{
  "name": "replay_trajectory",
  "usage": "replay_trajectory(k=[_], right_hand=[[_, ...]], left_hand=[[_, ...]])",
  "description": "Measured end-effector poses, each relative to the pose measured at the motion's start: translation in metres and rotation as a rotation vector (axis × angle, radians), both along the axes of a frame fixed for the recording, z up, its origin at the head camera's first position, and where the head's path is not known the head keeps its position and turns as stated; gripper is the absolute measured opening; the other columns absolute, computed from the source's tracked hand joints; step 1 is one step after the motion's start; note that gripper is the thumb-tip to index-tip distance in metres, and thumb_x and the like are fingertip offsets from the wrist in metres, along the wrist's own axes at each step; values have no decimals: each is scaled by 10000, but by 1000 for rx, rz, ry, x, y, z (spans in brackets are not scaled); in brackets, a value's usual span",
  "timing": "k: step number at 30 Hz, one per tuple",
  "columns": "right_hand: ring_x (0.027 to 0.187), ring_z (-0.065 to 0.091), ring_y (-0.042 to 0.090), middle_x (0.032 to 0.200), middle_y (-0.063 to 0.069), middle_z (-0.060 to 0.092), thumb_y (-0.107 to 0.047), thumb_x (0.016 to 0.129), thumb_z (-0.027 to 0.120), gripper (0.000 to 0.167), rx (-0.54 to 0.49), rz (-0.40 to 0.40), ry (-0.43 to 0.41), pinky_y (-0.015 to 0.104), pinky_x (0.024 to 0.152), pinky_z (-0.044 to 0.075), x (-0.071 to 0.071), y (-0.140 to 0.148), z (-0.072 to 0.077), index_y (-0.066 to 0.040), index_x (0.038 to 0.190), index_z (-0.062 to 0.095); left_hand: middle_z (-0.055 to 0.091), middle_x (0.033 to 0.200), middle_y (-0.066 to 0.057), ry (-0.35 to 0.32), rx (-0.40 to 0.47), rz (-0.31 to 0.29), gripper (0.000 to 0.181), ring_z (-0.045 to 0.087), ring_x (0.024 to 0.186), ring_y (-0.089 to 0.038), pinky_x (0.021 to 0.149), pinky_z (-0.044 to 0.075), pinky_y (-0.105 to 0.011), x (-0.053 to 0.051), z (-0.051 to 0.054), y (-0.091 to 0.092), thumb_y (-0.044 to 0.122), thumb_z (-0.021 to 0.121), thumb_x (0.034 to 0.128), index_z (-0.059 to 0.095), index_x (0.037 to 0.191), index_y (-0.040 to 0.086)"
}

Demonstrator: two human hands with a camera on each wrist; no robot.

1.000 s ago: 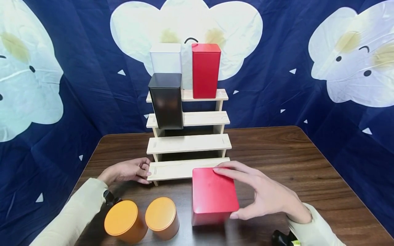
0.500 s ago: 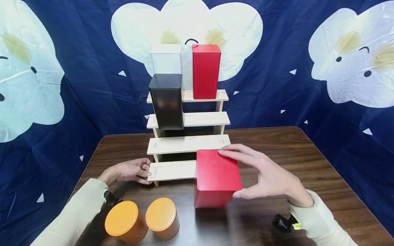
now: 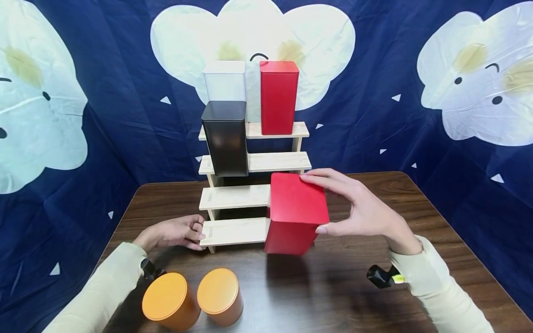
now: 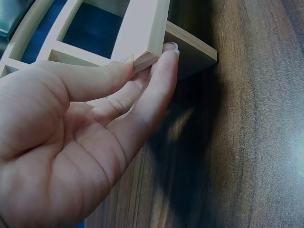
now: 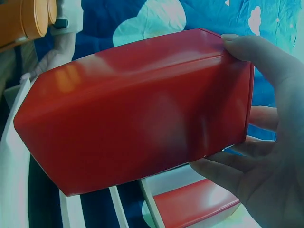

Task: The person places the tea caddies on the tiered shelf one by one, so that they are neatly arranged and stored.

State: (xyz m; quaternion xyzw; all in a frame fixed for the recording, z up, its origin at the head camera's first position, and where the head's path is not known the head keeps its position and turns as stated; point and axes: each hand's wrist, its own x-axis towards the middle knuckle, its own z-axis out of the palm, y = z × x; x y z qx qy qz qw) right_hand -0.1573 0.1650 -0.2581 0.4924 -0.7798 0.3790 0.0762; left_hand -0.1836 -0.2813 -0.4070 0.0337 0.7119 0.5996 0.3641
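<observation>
My right hand (image 3: 361,209) grips a red rectangular tin (image 3: 297,199) near its lid end, thumb on one side and fingers on the other. Held in the air before the right side of a wooden stepped rack (image 3: 235,198), the tin covers the right parts of the two lower steps. In the right wrist view the red tin (image 5: 137,114) fills most of the picture, with its base to the left. My left hand (image 3: 176,232) pinches the left end of the lowest step; in the left wrist view thumb and fingers hold that step's corner (image 4: 148,54).
On the rack's top step stand a white tin (image 3: 225,81) at left and another red tin (image 3: 278,99) at right. A black tin (image 3: 226,141) stands one step lower at left. Two orange round tins (image 3: 164,296) sit on the dark wooden table (image 3: 399,222) at front left.
My right hand has carried the red tin up and away from me, from near the table's front to before the lower steps. My left hand has kept its hold on the rack.
</observation>
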Motion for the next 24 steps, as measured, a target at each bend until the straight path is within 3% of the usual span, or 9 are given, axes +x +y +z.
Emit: replay_trajectory(k=[7, 14, 24], right_hand=[[1263, 445, 135, 1409, -56, 443, -164, 677, 864, 833, 6, -46, -50, 255, 933, 517, -17, -3, 11, -228, 1407, 467], [1224, 476, 121, 1380, -36, 462, -102, 694, 845, 805, -34, -45, -73, 276, 913, 543, -34, -8, 19, -203, 1402, 476], [1188, 528, 154, 1375, 0, 467, -25, 697, 826, 781, -128, -59, -95, 231, 954, 506, -53, -10, 17, -163, 1388, 489]], left_hand=[[518, 991, -113, 4, -1, -1, 378, 619, 903, -228, 863, 566, -445, 0, 0, 0, -34, 572, 904, 314, 1180, -41], [518, 1003, -114, 4, 13, -2, 365, 618, 915, -230, 856, 570, -431, 0, -1, -1, -39, 565, 908, 317, 1176, -41], [525, 1007, -115, 2, 12, -9, 382, 618, 914, -227, 861, 568, -435, 0, -2, -2, -27, 578, 906, 321, 1188, -38]])
